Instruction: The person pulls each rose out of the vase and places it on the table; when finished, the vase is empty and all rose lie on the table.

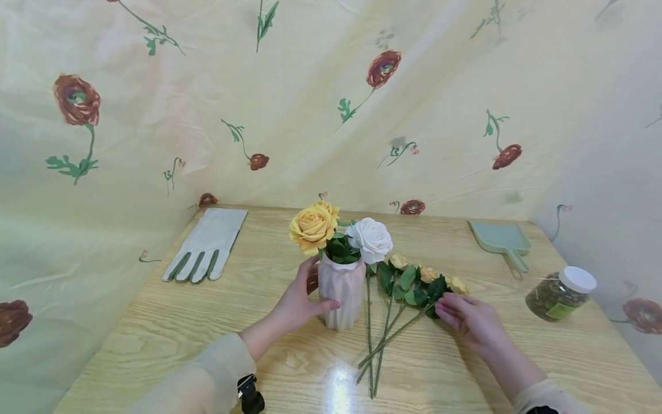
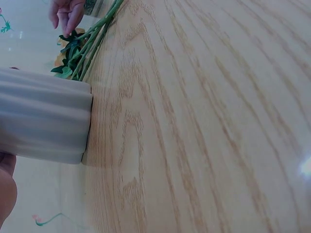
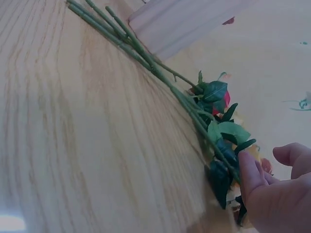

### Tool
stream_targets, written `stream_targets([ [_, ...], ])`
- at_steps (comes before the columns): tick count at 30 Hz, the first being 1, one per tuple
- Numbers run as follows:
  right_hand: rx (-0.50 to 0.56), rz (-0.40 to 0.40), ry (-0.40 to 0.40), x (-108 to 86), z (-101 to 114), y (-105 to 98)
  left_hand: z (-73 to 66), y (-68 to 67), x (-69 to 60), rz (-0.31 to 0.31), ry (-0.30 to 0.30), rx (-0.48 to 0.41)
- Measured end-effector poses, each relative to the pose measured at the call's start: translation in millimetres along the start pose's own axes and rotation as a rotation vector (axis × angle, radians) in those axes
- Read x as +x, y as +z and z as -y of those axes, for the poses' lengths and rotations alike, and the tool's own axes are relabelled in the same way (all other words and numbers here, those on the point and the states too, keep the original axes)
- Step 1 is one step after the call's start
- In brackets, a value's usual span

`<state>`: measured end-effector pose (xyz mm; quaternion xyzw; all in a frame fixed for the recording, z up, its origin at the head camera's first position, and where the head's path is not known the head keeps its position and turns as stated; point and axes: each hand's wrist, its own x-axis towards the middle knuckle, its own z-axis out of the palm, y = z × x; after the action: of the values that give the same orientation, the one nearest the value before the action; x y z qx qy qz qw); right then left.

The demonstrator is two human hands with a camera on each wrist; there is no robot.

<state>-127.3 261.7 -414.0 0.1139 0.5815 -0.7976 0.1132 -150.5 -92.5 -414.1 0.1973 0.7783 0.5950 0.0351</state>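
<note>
**Gripping a vase at left, reaching among loose roses at right**

Coming in from lower left with the left hand (image 1: 296,296), curled round the side of the pale vase (image 1: 342,293), with thumb across its front. Standing upright on the wooden table (image 1: 155,345), filled with yellow roses (image 1: 312,227) and a white rose (image 1: 371,240). Extended from lower right with the right hand (image 1: 474,321), bent at the fingers, touching leaves of loose roses (image 1: 407,279) lying just beside the vase. Cannot tell whether pinching a stem.

From the head view alone, can make out the vase's blooms, plus a glove (image 1: 214,230), a dustpan (image 1: 501,237) and a jar (image 1: 555,296). From the right wrist, can see a gap between two of the right hand's digits; from the left wrist, the vase's base up close.
</note>
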Motion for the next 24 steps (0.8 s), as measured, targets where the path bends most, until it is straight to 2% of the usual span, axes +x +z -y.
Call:
stream_targets([
  [6, -0.048, 0.034, -0.032, -1.0, 8, 14, -8.1, 0.3, -0.9, -0.003, -0.035, 0.006],
  [12, -0.086, 0.047, -0.085, 1.9, 13, 31, -31.8, -1.6, -6.8, 0.012, -0.039, 0.015],
  [15, -0.085, 0.050, -0.103, 4.5, 15, 41, -38.8, -2.4, -8.9, 0.015, -0.040, 0.016],
  [24, -0.225, 0.138, -0.172, 9.6, 26, 73, -37.3, -2.8, -8.5, 0.020, -0.036, 0.021],
])
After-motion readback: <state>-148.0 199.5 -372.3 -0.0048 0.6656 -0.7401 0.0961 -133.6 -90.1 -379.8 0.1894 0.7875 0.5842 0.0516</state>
